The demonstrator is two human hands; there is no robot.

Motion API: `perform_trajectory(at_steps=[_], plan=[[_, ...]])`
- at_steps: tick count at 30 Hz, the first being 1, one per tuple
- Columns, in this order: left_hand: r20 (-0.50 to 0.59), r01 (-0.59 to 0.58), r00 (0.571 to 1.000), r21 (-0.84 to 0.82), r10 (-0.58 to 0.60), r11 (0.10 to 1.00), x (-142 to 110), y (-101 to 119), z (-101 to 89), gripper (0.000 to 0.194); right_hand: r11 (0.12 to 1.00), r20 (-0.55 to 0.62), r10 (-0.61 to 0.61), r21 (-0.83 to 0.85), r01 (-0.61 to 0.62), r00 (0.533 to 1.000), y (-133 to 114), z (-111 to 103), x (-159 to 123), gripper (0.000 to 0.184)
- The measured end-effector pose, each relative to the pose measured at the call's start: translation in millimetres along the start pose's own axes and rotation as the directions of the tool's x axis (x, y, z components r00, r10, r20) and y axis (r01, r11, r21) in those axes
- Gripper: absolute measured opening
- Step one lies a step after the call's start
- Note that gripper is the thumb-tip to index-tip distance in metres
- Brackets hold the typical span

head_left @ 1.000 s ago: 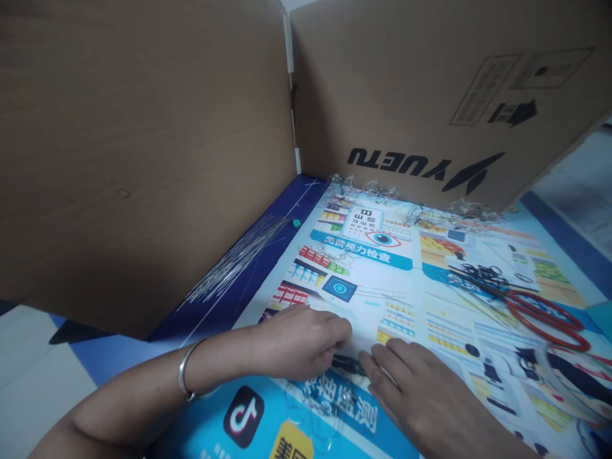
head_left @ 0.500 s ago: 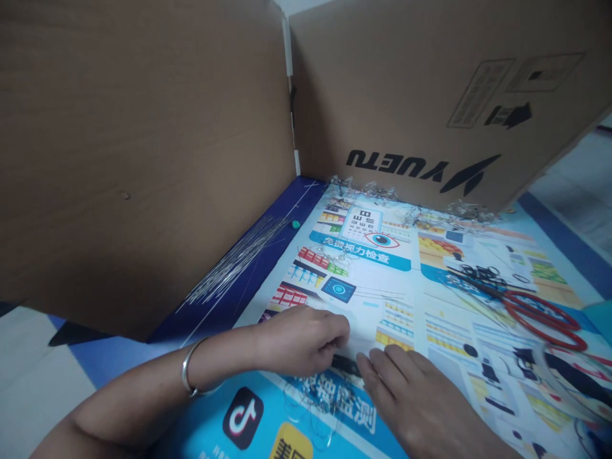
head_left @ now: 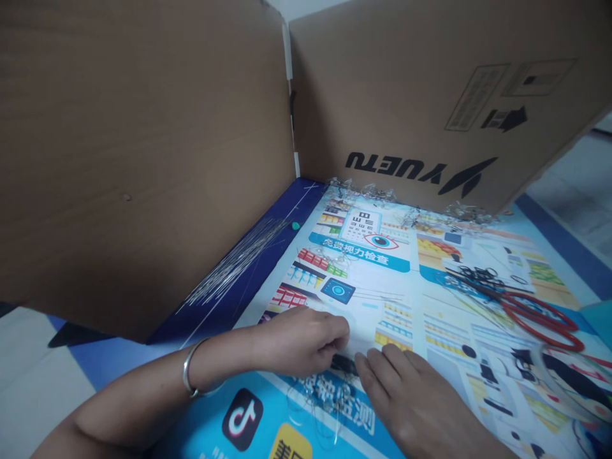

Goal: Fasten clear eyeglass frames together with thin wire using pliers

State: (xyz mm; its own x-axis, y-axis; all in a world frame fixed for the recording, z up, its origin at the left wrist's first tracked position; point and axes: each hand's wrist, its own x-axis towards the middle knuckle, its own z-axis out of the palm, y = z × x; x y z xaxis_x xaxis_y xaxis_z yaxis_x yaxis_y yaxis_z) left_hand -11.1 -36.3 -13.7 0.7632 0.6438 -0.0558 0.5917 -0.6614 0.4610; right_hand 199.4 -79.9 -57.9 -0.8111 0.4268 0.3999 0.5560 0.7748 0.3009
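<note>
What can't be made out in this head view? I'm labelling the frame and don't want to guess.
- Small dark object between the left hand and right hand: mostly covered by the fingers, so what it is stays unclear.
- Thin clear wire loops below it: too faint to identify.
- Red-handled scissors: blurred, blades lost among black rings.
- Right hand: wrist cut off by the bottom edge.

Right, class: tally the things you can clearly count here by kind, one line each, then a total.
Hands: 2, left hand and right hand
Silver bangle: 1
Red-handled scissors: 1
Cardboard panels: 2, one at left, one at back
Printed poster: 1
Bundle of thin wires: 1, strands too fine to count
Total: 8
</note>
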Motion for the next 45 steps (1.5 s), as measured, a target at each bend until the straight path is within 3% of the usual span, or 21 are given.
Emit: perform_trajectory(at_steps=[16, 27, 38, 45], plan=[[-0.028, 0.008, 1.000, 0.034, -0.007, 0.999, -0.3, 0.9, 1.5, 0.013, 0.999, 0.002, 0.032, -0.018, -0.032, 0.999, -4.4, -8.5, 5.6, 0.030], [-0.010, 0.027, 1.000, 0.010, -0.027, 1.000, -0.2, 0.0, -0.5, 0.014, 0.999, -0.009, 0.040, -0.012, -0.040, 0.999, -5.1, 1.3, -1.1, 0.029], [-0.037, 0.014, 0.999, -0.027, -0.015, 1.000, -2.3, 2.1, -3.7, 0.013, 1.000, -0.014, 0.014, -0.017, -0.014, 1.000, -0.6, -5.2, -3.9, 0.037], [-0.019, 0.039, 0.999, -0.134, -0.042, 0.990, -1.3, 4.5, -9.2, 0.013, 1.000, -0.024, -0.016, -0.014, 0.016, 1.000, 1.0, -11.1, -2.3, 0.034]])
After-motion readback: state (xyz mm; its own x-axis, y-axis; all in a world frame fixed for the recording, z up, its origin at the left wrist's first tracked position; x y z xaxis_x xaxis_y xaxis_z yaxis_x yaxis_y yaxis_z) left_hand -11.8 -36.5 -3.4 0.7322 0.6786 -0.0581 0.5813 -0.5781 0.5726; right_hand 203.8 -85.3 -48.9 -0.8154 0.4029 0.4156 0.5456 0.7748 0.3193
